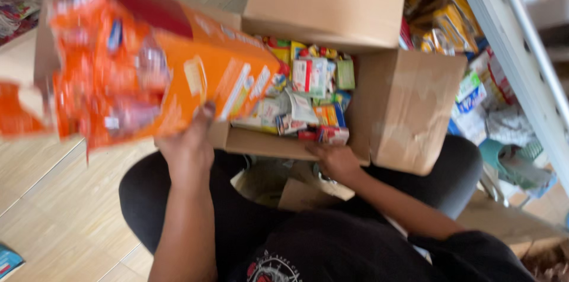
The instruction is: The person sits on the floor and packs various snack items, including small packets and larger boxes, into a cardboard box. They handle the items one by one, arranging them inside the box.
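My left hand (188, 142) holds up a big orange carton (195, 68) that spills blurred orange packets (101, 74) at its open end, left of centre. My right hand (335, 160) rests on the near flap of an open cardboard box (409, 110) standing in front of my knees. Inside that box lie several small colourful packets and cartons (311, 95). I sit on the floor with dark trousers and a dark shirt.
A white shelf frame (510, 39) runs down the right side. Yellow and blue packets (456, 27) pile beside it, with a teal basket (504, 160) lower down. Light wood-pattern floor (53, 199) lies to the left, and a blue item (9, 261) sits at the bottom left corner.
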